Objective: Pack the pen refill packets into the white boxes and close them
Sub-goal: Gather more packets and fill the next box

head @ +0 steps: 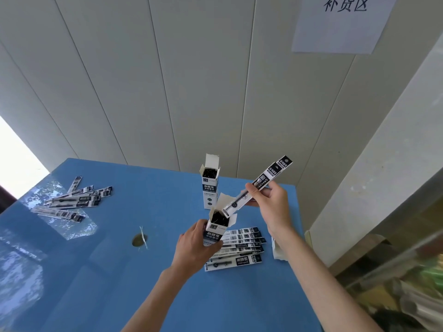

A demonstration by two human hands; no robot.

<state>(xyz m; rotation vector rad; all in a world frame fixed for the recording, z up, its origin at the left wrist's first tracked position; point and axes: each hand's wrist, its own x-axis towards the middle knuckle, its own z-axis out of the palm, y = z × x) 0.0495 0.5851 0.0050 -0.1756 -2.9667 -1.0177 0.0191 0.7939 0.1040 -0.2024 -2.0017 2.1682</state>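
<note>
My left hand [191,248] grips an open white box [217,227] held upright above the blue table [143,283], its flaps up and dark refills showing inside. My right hand [268,200] pinches a long refill packet [259,185], tilted, with its lower end at the box's mouth. A second white box [210,185] stands open on the table behind, also filled with dark refills. A stack of several refill packets [239,248] lies on the table under my hands.
Another loose pile of refill packets [74,200] lies at the table's far left. A round hole [139,239] sits mid-table. A flat white box [278,250] lies by the right edge. A panelled wall stands behind, and cluttered shelving [395,271] to the right.
</note>
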